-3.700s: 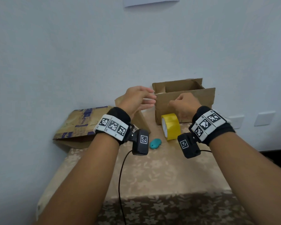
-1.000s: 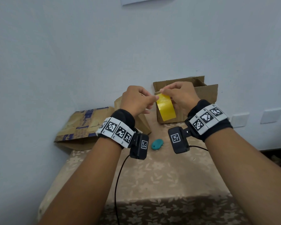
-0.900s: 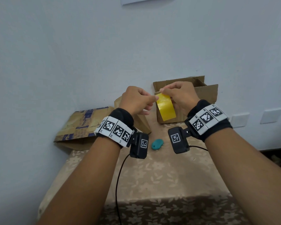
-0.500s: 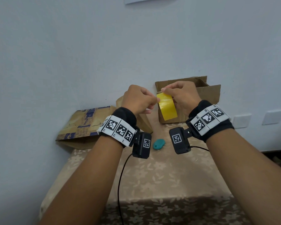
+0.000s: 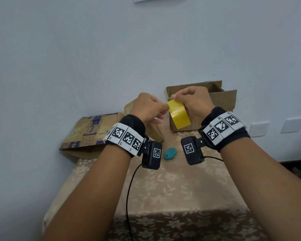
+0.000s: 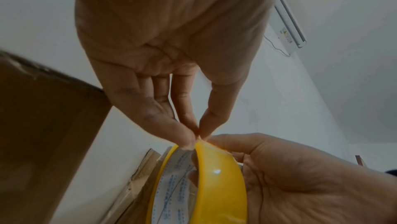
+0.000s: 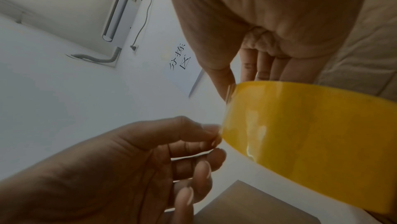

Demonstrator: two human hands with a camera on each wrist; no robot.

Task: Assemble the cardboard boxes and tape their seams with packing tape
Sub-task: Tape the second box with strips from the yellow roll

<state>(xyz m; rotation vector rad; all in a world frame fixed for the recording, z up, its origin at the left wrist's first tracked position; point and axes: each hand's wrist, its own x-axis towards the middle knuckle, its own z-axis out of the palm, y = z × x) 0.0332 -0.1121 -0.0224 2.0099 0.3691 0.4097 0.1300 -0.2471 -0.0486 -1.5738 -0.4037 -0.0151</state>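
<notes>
The yellow packing tape roll (image 5: 179, 117) is held up above the table in my right hand (image 5: 189, 101), whose fingers curl round its rim. My left hand (image 5: 164, 108) pinches the tape's edge at the top of the roll between thumb and fingertips (image 6: 187, 136). In the left wrist view the roll (image 6: 219, 176) shows its printed inner core. In the right wrist view the roll (image 7: 311, 134) fills the right side, with my left hand's fingers (image 7: 206, 134) at its edge. An open cardboard box (image 5: 224, 100) stands behind my right hand against the wall.
A flattened printed cardboard box (image 5: 92, 133) lies at the back left of the table (image 5: 172, 192). Another folded cardboard piece (image 5: 155, 133) stands behind my left wrist. A small teal object (image 5: 170, 153) lies between my wrists. A black cable (image 5: 129, 197) hangs from the left wrist camera.
The roll stood on the table 3.7 s ago; my right hand now holds it up. Over the last second both hands stayed at the roll, the left fingers working at its edge.
</notes>
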